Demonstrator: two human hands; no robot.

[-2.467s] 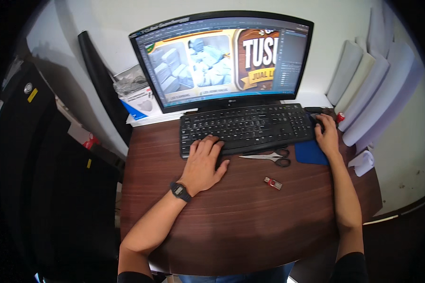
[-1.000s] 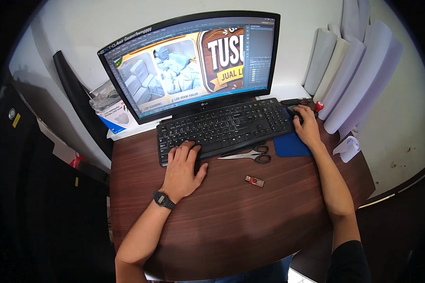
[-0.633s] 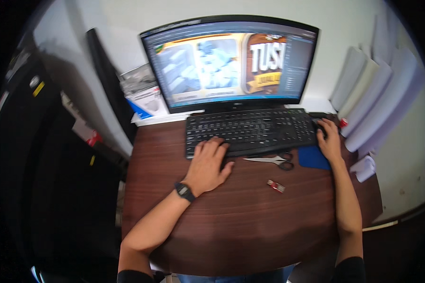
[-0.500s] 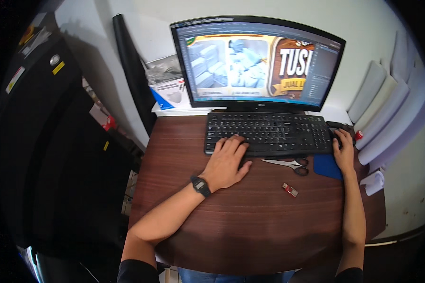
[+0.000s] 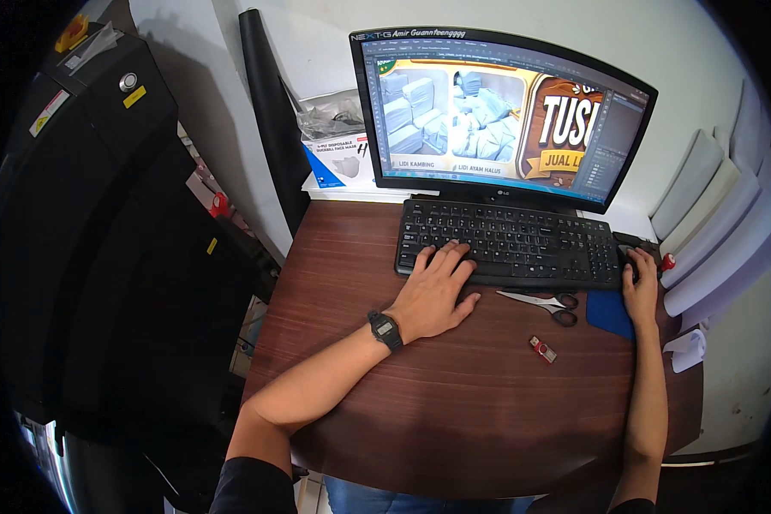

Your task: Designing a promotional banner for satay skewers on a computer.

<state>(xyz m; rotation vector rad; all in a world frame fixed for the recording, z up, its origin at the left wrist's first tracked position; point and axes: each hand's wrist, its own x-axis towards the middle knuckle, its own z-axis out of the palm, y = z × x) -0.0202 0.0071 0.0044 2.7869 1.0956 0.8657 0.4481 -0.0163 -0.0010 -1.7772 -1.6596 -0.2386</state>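
Note:
My left hand (image 5: 438,291) lies open over the lower left of a black keyboard (image 5: 505,242), its fingertips on the keys and its thumb out to the side. A dark digital watch (image 5: 385,330) is on that wrist. At the keyboard's right end, my right hand (image 5: 641,287) is curled over a black computer mouse (image 5: 628,251), which it mostly hides. Behind the keyboard stands a monitor (image 5: 497,116), with a design of photos and large lettering on its screen.
Scissors (image 5: 550,303) with dark handles and a red USB stick (image 5: 542,349) lie on the brown desk (image 5: 454,411). By my right hand is a blue pad (image 5: 608,314). Paper rolls (image 5: 716,218) lean at the right, a mask box (image 5: 338,158) stands behind, and a large black machine (image 5: 103,248) fills the left.
The whole scene has shifted a little to the right in the picture as my head turned. Both hands keep their places, on the keyboard and on the mouse.

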